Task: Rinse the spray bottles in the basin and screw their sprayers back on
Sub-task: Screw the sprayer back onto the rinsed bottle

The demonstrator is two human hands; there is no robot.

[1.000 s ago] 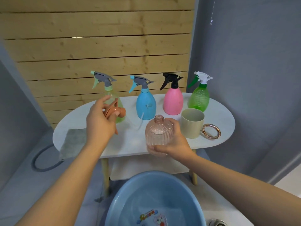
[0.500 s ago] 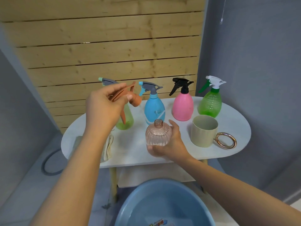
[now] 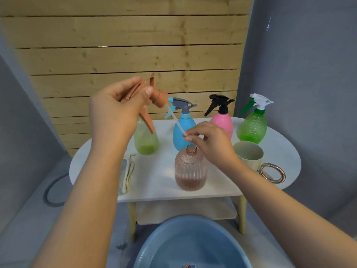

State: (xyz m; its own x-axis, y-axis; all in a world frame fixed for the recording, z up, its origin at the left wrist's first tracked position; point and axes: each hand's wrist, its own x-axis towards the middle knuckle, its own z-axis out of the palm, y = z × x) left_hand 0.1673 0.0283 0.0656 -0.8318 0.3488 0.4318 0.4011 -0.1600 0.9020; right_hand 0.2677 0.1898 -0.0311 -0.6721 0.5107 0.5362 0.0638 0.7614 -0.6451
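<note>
A: So, nearest is the basin [image 3: 193, 246], below the surface [image 3: 160, 182]. And the hands?

B: The right hand [image 3: 210, 144] has let go of the ribbed pink bottle [image 3: 190, 169], which now stands alone near the front edge; its fingers pinch the dip tube [image 3: 176, 121] just above the open neck.

A: And the left hand [image 3: 114, 115]?

B: Raised higher than before, gripping the orange sprayer [image 3: 154, 97]. I'd judge threading comes next; four capped bottles wait behind.

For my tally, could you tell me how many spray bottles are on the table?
5: yellow-green bottle behind the left hand, blue bottle, pink bottle, green bottle, and the open ribbed bottle in front.
</note>
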